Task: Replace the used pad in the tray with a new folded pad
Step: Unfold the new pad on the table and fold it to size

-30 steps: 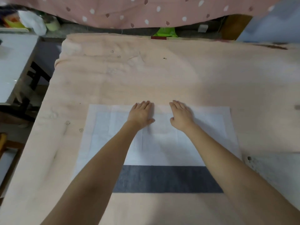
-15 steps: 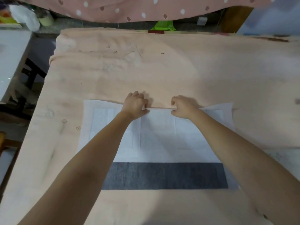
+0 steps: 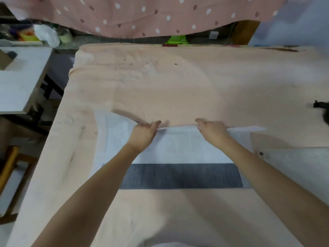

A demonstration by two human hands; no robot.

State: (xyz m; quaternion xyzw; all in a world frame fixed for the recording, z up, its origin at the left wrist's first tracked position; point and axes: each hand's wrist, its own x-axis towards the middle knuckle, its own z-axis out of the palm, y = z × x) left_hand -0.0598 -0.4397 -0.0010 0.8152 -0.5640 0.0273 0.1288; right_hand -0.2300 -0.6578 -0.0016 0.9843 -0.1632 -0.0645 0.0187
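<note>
Both hands had gone from lying flat on the pad a second earlier to pinching its far edge and lifting it off the peach cloth, so the fold was clearly underway.

Nearest to the person, a dark grey strip (image 3: 181, 176) lay across the cloth, touching the pad's near edge. No tray showed anywhere, so I couldn't tell where this was headed. The white pad (image 3: 178, 148) sat mid-bench, flat apart from that raised far edge. The left hand (image 3: 145, 133) was clenched on the edge left of centre, and the right hand (image 3: 212, 130) gripped it the same way right of centre.

My guess for doing it well: bring both hands toward the body at the same pace so the edge stays straight, then land it square on the near edge, since the outer corners sagged and could crease.

Farther out, the peach cloth (image 3: 178, 86) was bare, so nothing blocked the fold. A dark object (image 3: 321, 105) sat at the right edge, well apart. A spotted pink cloth (image 3: 142, 15) hung beyond the bench.
</note>
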